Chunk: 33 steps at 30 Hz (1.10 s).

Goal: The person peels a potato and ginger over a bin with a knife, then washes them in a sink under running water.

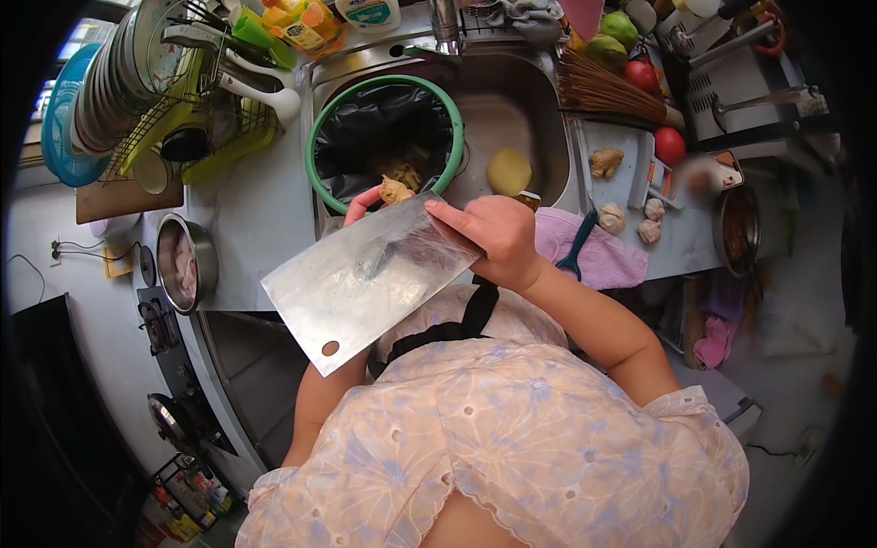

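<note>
My right hand (pixel 501 239) grips a wide metal cleaver (pixel 356 288) near its handle end, index finger laid along the blade. The handle itself is mostly hidden in the fist. Behind the blade, my left hand (pixel 363 203) holds a knob of ginger (pixel 395 190) by its fingertips; the rest of that hand is covered by the cleaver. The blade's upper edge lies beside the ginger. Both hands are just in front of a green-rimmed bin (pixel 456 137) lined with a black bag, with pale peelings (pixel 395 167) inside.
A peeled potato (pixel 508 172) lies in the steel sink (pixel 539 100). Right of it are a pink cloth (pixel 607 251), a dark green peeler (pixel 577 248), garlic bulbs (pixel 612 218) and another ginger piece (pixel 606 163). A metal bowl (pixel 208 260) and a loaded dish rack (pixel 196 137) stand left.
</note>
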### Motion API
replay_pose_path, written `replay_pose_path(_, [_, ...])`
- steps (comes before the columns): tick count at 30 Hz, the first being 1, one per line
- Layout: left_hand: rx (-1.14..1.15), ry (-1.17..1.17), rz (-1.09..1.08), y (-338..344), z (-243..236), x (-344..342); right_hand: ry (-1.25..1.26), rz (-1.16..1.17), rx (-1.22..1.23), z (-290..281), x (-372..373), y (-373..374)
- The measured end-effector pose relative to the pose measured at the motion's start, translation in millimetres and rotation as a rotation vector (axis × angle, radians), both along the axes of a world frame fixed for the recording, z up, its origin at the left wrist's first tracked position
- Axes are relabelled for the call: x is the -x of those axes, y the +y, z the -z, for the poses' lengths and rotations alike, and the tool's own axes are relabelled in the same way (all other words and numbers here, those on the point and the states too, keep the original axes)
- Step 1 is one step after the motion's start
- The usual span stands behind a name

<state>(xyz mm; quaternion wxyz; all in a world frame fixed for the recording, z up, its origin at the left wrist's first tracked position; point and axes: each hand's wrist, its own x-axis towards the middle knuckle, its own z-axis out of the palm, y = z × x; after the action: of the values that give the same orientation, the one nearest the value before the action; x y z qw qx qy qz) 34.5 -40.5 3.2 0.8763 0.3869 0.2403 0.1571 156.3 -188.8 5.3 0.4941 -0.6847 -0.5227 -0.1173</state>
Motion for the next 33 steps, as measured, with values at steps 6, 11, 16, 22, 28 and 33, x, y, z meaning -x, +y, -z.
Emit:
replay_pose_path(6, [-0.132,0.098,0.044,10,2,3,-0.002,-0.066,0.035,0,-4,10])
replay_pose_path(11, [-0.002,0.064,0.004,20,15,5,0.016,-0.033,-0.017,3,-12,21])
replay_pose_path(16, [0.142,-0.083,0.021,45,41,21,0.04,-0.025,-0.024,9,-20,25])
replay_pose_path(22, [0.283,-0.188,0.047,38,31,16,0.069,-0.025,-0.046,7,-31,27])
replay_pose_path(28, [0.156,0.012,0.025,36,21,-3,0.04,-0.101,-0.033,-6,-21,29])
replay_pose_path(33, [0.153,0.027,0.044,30,11,-6,0.01,-0.057,0.048,-6,-20,29])
